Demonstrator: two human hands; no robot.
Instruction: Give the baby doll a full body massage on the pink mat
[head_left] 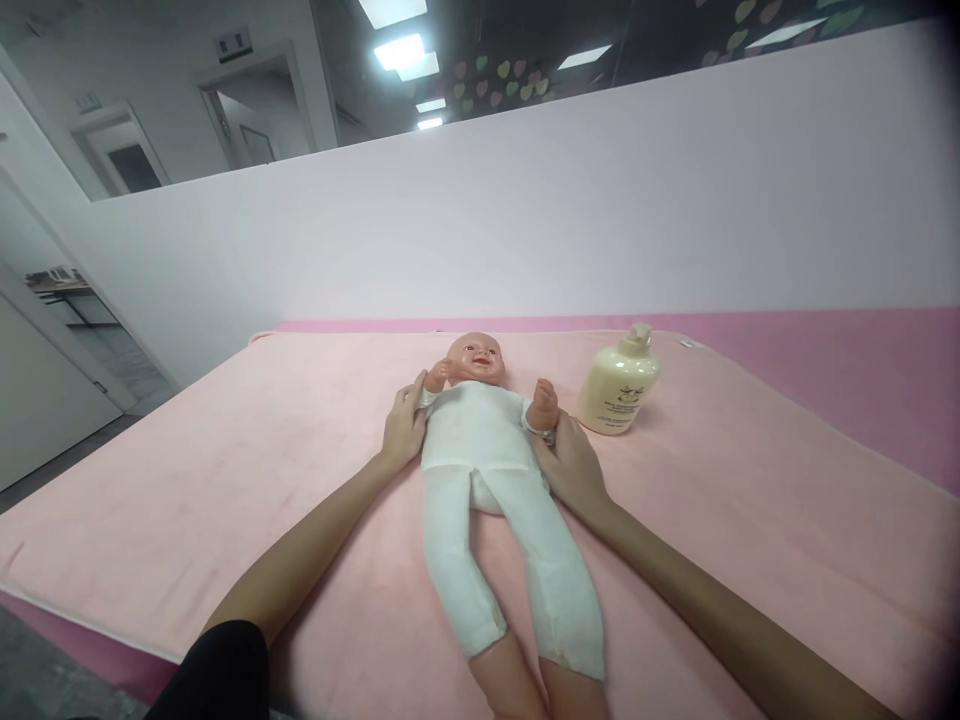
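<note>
A baby doll [480, 430] in a white bodysuit lies on its back on a pink blanket [225, 470], its head away from me and its bare lower legs towards me. My left hand [406, 425] is closed against the doll's arm and side at the left, fingers pointing towards its raised hand. At the right, my right hand [574, 462] holds the doll's other arm near the wrist, with some fingers hidden beneath it. Just beyond my right hand stands a pale yellow pump bottle [619, 385], apart from my fingers.
The blanket covers a pink padded surface [847, 370]. A white low wall [525, 220] runs along its far side, with dark glass above. At the left are a white door [45, 390] and grey floor. The blanket's near left edge drops towards the floor.
</note>
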